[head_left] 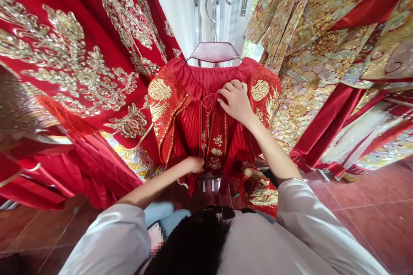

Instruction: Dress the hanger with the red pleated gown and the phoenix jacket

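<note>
A red skirt-like garment (185, 122) with gold embroidery and a gathered waistband hangs in front of me from a metal hanger (215, 51). At its neckline a thin red cord (208, 102) is tied in a bow, with long ends trailing down the front. My right hand (237, 99) is at the bow, thumb and forefinger closed at its right loop, the other fingers resting on the red cloth. Lower down, my left hand (194, 164) is closed beside the hanging cord end; its fingertips are partly hidden, and the cord runs down to them.
A red gown with silver-gold beading (93, 64) hangs close on the left. On the right hang gold-patterned garments (309, 64) and red cloth (329, 124). Behind the hanger is a white door frame (247, 4). Reddish floor tiles (371, 210) lie below.
</note>
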A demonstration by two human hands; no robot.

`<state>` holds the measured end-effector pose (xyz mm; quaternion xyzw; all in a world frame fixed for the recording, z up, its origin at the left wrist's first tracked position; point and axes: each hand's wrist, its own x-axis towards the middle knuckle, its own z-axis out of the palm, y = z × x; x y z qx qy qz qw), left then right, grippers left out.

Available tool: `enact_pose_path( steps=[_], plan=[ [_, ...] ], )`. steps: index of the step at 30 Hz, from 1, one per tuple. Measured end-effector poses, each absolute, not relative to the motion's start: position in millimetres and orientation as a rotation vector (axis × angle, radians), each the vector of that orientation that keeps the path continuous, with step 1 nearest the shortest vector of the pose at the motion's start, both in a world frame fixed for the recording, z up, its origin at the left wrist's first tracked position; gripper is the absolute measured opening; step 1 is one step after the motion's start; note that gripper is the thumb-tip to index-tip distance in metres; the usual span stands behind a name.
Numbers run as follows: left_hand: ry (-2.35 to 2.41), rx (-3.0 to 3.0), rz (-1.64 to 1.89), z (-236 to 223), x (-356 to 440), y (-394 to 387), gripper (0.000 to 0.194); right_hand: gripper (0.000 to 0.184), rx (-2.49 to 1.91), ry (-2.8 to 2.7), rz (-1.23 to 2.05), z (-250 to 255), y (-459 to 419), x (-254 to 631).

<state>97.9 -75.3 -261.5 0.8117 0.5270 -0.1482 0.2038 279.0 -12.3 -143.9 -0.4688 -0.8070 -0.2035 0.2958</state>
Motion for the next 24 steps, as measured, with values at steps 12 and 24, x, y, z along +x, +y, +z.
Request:
enact_pose_path(
  steps=[12,24],
  plan=[
    [1.086,3.229,0.698,-141.8,76.4,-19.9,0.034,0.013,-0.669,-2.363,-0.027,-142.6,-71.6,303.6],
    [1.258,3.29,0.448,-134.4,79.8,-32.5,0.034,0.027,-1.138,-2.524,0.504,-204.0,-103.5,282.6]
  ],
)
